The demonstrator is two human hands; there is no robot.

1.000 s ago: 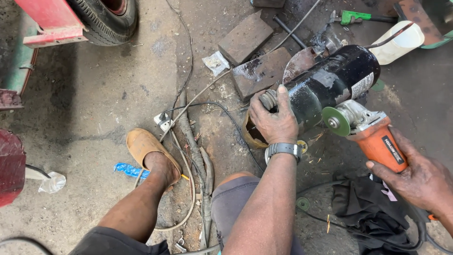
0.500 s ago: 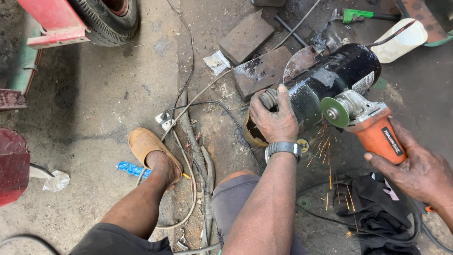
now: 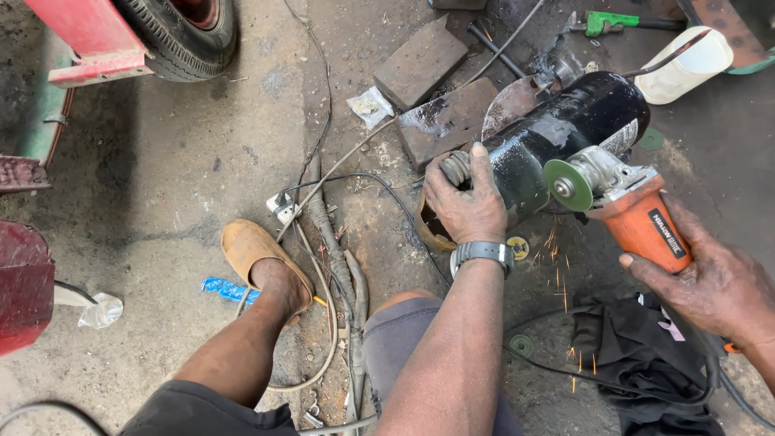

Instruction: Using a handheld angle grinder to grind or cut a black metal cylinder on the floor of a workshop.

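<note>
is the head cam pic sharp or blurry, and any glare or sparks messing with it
Head view: mostly sharp in even daylight; soft glare on the black cylinder under the left hand; orange sparks streak below the green disc of the angle grinder in the right hand; frame edges bend slightly.

Labels and wrappers on a workshop floor
A pale label (image 3: 620,139) sits on the black cylinder's end; a small black rectangular label (image 3: 664,232) runs along the orange grinder's body; a crumpled blue wrapper (image 3: 228,289) lies beside the sandalled foot; a clear plastic packet (image 3: 370,106) lies near a brick
</note>
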